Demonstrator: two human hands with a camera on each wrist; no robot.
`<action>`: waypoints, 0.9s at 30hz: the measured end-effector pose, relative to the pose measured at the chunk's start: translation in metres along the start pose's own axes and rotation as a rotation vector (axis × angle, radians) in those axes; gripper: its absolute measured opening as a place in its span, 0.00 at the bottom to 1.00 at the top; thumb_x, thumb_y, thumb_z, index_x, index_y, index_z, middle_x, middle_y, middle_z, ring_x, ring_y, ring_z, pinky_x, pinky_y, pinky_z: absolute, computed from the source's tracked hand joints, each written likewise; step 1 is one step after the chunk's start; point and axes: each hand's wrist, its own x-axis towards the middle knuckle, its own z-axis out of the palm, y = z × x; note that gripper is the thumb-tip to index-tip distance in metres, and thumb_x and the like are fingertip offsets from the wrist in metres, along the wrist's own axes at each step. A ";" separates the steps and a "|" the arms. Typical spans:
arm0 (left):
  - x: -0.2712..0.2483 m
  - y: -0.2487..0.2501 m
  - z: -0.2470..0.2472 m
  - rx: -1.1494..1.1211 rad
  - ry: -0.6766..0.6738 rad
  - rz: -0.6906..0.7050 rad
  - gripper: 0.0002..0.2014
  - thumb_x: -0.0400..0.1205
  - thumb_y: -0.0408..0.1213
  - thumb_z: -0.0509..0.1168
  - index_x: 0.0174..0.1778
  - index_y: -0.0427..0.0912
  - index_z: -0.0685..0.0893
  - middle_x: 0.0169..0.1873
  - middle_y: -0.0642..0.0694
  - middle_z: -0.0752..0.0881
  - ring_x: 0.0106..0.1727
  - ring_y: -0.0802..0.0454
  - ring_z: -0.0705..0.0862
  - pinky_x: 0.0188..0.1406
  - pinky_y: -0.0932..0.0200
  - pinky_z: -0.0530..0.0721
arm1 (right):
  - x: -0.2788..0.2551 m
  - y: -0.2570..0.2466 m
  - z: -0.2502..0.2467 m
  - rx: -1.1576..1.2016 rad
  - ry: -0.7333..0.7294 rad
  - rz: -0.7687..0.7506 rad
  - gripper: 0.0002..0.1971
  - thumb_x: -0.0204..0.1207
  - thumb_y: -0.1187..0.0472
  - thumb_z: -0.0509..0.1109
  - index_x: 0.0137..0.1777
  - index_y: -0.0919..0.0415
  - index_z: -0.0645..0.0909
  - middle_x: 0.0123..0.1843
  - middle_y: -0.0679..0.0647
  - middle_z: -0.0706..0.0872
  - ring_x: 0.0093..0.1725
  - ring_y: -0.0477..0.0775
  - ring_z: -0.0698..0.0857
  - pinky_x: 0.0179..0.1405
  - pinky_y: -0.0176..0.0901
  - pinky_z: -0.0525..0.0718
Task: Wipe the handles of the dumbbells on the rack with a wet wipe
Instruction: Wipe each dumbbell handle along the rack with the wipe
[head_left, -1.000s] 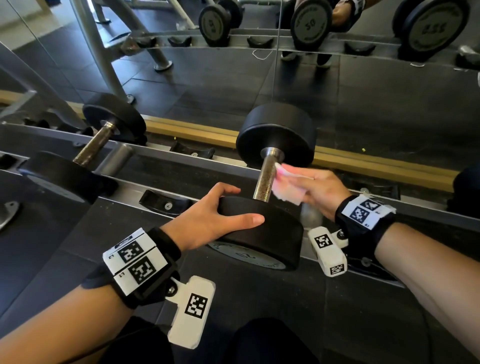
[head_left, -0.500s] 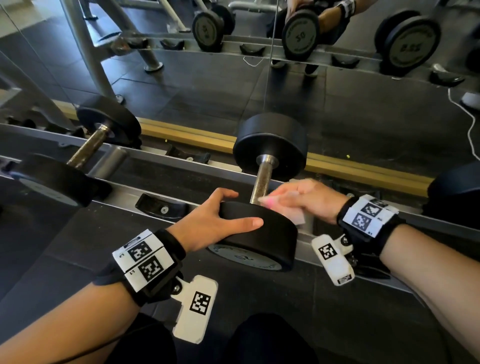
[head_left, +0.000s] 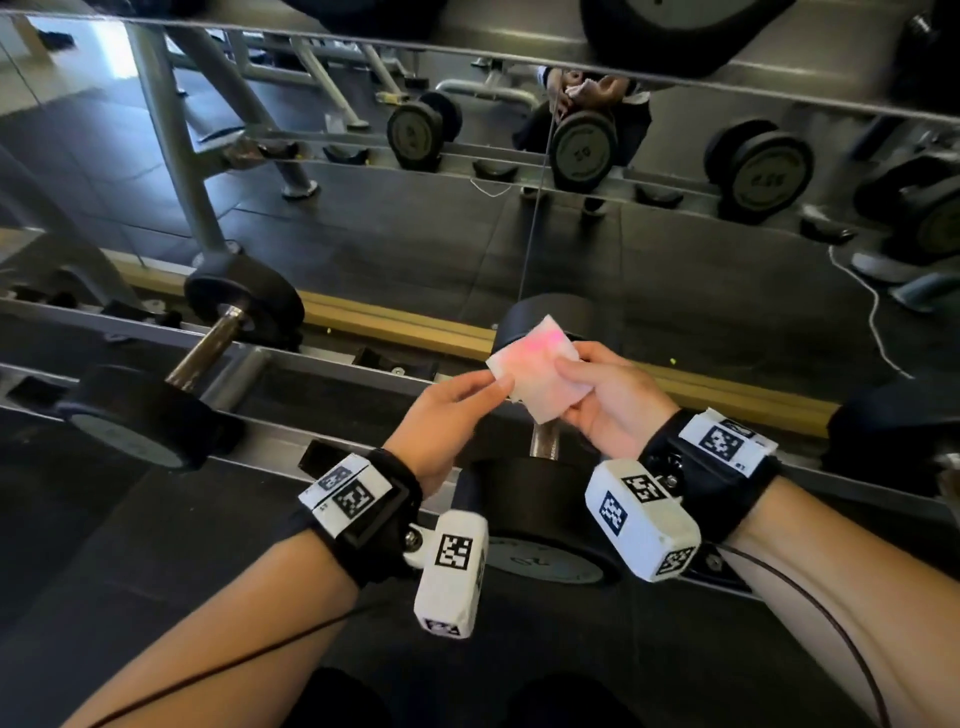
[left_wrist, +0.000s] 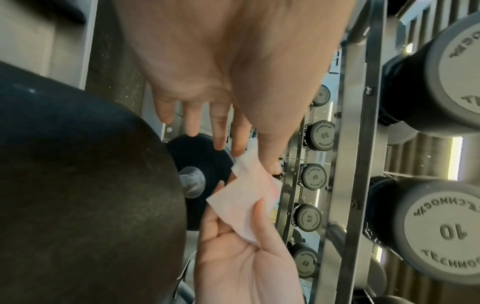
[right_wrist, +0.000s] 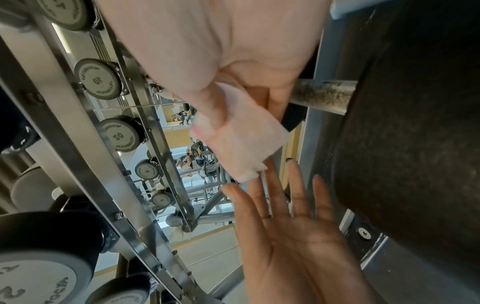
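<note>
1. Head view: the wet wipe (head_left: 535, 366) is held above the dumbbell (head_left: 540, 525) on the rack (head_left: 291, 364).
2. It is pinched by the right hand (head_left: 608, 400).
3. A corner is pinched by the left hand (head_left: 441, 421).

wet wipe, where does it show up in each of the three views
Head: the wet wipe is just right of centre, held up between both hands above the dumbbell handle.
Left wrist: centre, slightly low, between the left thumb and the right hand.
Right wrist: centre, upper half, under the right thumb.
Shared landmark: the black dumbbell head beside the wipe.
</note>
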 end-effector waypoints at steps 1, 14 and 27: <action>0.003 0.001 -0.001 -0.011 0.014 0.003 0.05 0.84 0.44 0.68 0.50 0.55 0.90 0.47 0.61 0.91 0.54 0.68 0.86 0.56 0.57 0.76 | 0.000 0.001 0.004 -0.023 0.015 -0.009 0.07 0.81 0.65 0.69 0.58 0.60 0.82 0.59 0.64 0.86 0.57 0.62 0.87 0.52 0.54 0.89; 0.020 0.004 -0.019 -0.085 -0.023 0.073 0.05 0.83 0.29 0.67 0.54 0.37 0.84 0.57 0.36 0.88 0.60 0.43 0.88 0.65 0.42 0.85 | -0.029 0.019 0.005 -0.645 0.168 -0.321 0.07 0.74 0.61 0.77 0.51 0.55 0.85 0.50 0.51 0.90 0.52 0.50 0.88 0.52 0.47 0.87; 0.070 0.008 -0.034 0.508 -0.188 0.397 0.21 0.86 0.30 0.62 0.59 0.66 0.86 0.62 0.53 0.88 0.63 0.54 0.85 0.59 0.71 0.80 | -0.087 0.043 -0.030 -0.779 0.089 -0.228 0.09 0.77 0.58 0.75 0.56 0.52 0.85 0.54 0.45 0.88 0.55 0.38 0.85 0.55 0.31 0.79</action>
